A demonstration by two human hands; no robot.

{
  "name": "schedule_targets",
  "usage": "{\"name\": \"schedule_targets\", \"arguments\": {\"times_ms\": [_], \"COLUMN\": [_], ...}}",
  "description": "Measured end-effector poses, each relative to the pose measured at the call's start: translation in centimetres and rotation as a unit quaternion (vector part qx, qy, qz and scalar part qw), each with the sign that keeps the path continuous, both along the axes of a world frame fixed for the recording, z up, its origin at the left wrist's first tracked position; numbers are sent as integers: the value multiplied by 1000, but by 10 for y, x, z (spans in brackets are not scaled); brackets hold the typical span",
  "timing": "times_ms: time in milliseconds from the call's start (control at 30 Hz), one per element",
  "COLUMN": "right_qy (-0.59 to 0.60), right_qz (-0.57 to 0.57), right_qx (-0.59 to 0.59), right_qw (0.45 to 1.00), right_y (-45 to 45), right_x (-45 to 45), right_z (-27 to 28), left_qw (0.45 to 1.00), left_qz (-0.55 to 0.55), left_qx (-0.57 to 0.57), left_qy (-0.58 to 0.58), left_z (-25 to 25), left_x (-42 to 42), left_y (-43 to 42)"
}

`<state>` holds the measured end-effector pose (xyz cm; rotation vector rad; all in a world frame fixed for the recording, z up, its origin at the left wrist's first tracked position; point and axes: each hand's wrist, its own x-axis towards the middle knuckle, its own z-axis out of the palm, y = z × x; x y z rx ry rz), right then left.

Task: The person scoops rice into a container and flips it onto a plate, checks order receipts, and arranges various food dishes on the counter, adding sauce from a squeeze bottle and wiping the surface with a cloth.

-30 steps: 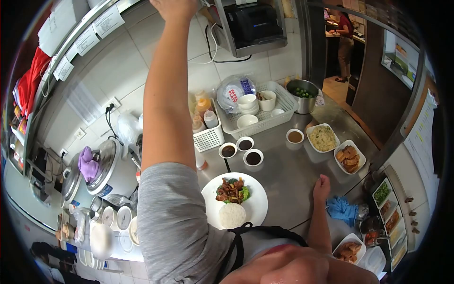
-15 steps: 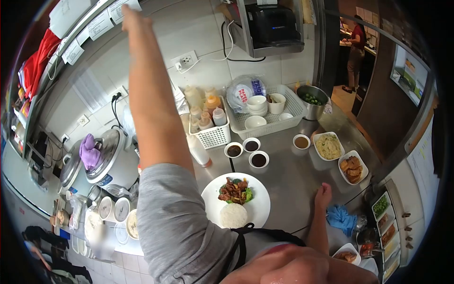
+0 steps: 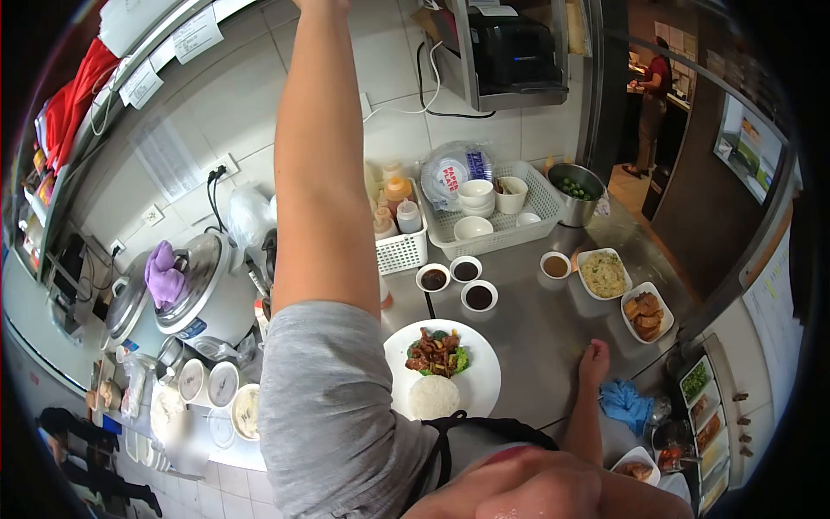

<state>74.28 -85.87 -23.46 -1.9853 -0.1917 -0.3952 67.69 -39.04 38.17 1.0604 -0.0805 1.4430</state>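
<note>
Counter [image 3: 536, 303] bears plate [image 3: 484, 381] of rice [image 3: 434, 398], meat [image 3: 432, 353]; left arm [image 3: 320, 173] outstretched past plate's left, left hand [image 3: 325, 3] mostly cut off, cannot tell grip; right hand [image 3: 594, 363] right of plate, loosely curled, cannot tell if holding anything

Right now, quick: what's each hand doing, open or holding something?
Left hand: mostly cut off at the top edge; can't tell.
Right hand: looks loosely closed, nothing seen in it.
</note>
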Motion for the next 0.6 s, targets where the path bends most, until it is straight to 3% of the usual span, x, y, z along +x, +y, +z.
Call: {"name": "schedule_targets", "arguments": {"times_ms": [100,333,533,600], "right_qy": [-9,8,-2,11], "right_qz": [17,11,-6,-5], "right_qx": [-1,-13,-57,-53], "right_qw": [1000,1000,998,999], "right_y": [-1,3,9,6], "right_x": [2,-6,-10,-9], "right_z": [-3,13,21,19], "left_qw": [997,988,1000,999], "left_qz": [-11,93,17,11], "left_qx": [-59,-95,-18,-20], "left_qy": [39,-82,-6,23], "left_z": [-13,-14,-16,-9], "left_x": [-30,-143,-127,-104], "left_y": [-29,89,73,105]}}
